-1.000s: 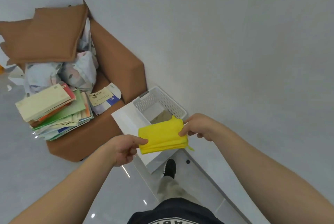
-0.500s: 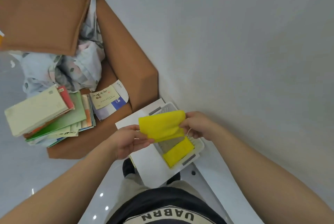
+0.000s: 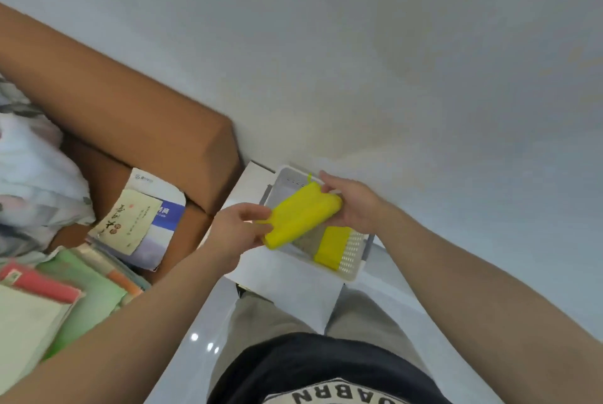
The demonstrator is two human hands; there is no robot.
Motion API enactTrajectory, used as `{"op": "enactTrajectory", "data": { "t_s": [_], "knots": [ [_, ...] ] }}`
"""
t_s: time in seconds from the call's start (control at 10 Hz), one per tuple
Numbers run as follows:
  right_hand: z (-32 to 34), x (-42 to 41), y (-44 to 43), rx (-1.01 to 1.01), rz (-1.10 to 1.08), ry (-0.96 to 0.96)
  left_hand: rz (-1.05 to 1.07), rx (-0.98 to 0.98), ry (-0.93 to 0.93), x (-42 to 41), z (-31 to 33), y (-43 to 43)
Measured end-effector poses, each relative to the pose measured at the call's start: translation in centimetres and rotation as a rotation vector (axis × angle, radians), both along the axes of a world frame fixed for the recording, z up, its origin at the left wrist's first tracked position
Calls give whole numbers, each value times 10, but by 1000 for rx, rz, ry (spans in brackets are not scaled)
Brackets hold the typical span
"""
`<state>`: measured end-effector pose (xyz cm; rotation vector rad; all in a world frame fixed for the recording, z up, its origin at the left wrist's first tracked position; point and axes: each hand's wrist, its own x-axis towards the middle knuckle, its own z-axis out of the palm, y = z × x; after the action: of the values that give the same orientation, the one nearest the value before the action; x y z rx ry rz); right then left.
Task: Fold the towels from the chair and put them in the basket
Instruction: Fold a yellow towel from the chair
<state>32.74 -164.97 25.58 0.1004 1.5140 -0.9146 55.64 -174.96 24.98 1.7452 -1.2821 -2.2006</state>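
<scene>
- Pale grey wall [image 3: 391,44] fills the upper view; a glossy light floor [image 3: 195,322] lies below, and a brown chair [image 3: 137,123] stands on the left.
- Just beside the chair stands a low white bench [image 3: 287,279]. A white perforated basket [image 3: 354,274] sits on its wall-side edge.
- Both hands hold a folded yellow towel [image 3: 303,216] just above the basket's far half, clear of its rim.
- Fingers of the left hand [image 3: 235,234] pinch the towel's chair-side end. The right hand [image 3: 355,204] has its fingers curled around the wall-side end.
- Its long axis runs from the bench's chair-side edge toward the wall, across the basket's length, with the wall end tipped higher. A thin yellow loop sticks up near that end.
- Done so far: a second yellow towel [image 3: 331,247] lies folded in the basket's near end, touching a grey-green towel [image 3: 305,240] beside it. The held one looks fully folded.
- Left to do, by my judgement: turn or lower this towel into the free far half.
- On the chair I see printed fabric [image 3: 36,175] and stacked booklets [image 3: 137,224]; whether any of that cloth is a towel I cannot tell.
</scene>
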Motion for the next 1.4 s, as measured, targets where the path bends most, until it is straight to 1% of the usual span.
{"op": "enactTrajectory", "data": {
  "t_s": [0.1, 0.2, 0.3, 0.4, 0.5, 0.6, 0.7, 0.8, 0.9, 1.0, 1.1, 1.2, 1.3, 1.4],
  "knots": [
    [-26, 13, 1, 11, -203, -3, -277, -136, 35, -3, -14, -12],
    [-44, 21, 0, -19, -408, -173, -471, -50, -8, -13, -24, -24],
    [-62, 24, 0, -63, -489, -240, -600, 91, -13, -32, -27, -30],
    [-70, 23, 0, -84, -490, -206, -567, 165, -72, -52, -30, -30],
    [-79, 20, 2, -89, -521, -170, -663, -19, -201, -69, -43, -26],
    [-91, 21, 9, -140, -543, -244, -743, -287, -314, -81, -59, -17],
    [-119, 32, 20, -42, -409, -245, -709, -442, -409, -89, -79, -10],
    [-161, 49, 19, 37, -246, -151, -752, -521, -482, -94, -107, -3],
    [-206, 60, 6, 85, -198, -55, -786, -591, -533, -96, -132, -1],
    [-239, 63, -5, 96, -167, 39, -761, -649, -572, -99, -164, 1],
    [-265, 59, -13, 135, -108, 202, -1324, -799, -845, -107, -183, 8],
    [-291, 54, -16, 222, -10, 374, -1323, -826, -808, -109, -211, 7],
    [-298, 54, -14, 250, 69, 456, -1400, -807, -802, -113, -217, 8],
    [-298, 57, -14, 257, 128, 500, -1412, -972, -848, -106, -226, 6]
  ]
}}
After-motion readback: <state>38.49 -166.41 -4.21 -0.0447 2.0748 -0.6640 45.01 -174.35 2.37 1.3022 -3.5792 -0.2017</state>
